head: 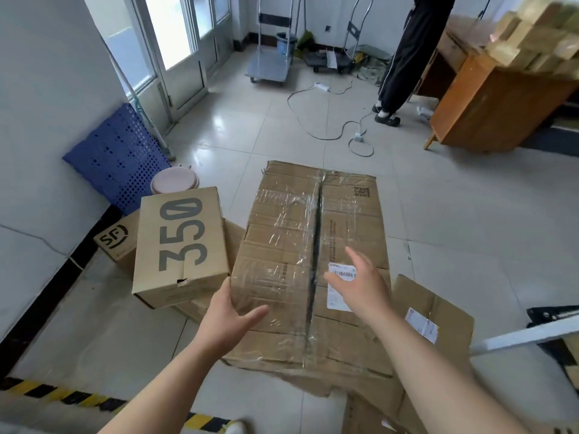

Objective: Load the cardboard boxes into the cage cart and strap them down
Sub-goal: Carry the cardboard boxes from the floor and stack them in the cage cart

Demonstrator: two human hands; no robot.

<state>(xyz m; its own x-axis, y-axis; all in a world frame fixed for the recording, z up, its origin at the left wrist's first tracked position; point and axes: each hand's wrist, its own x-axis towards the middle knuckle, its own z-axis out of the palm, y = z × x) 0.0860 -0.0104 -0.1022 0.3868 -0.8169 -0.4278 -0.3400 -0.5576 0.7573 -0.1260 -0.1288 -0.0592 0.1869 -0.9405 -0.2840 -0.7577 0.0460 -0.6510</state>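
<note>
A large taped cardboard box [297, 245] with a white shipping label lies on the floor in front of me. My left hand [228, 317] touches its near left corner, thumb on the top face, fingers out of sight down the side. My right hand [357, 283] hovers open above the label, fingers spread. To the left stands a smaller box printed "350" [181, 245], resting on other boxes, with an "SF" box [117, 242] behind it. Another labelled box [435, 321] lies at the right, partly under the large one. No cage cart is clearly in view.
A blue perforated panel [122, 155] and a pink lid lean by the left wall. A power cable [316, 120] trails across the tiles. A person [404, 57] stands by a wooden desk [488, 108]. Platform trolleys [269, 64] stand at the back. Hazard tape [62, 396] marks the floor.
</note>
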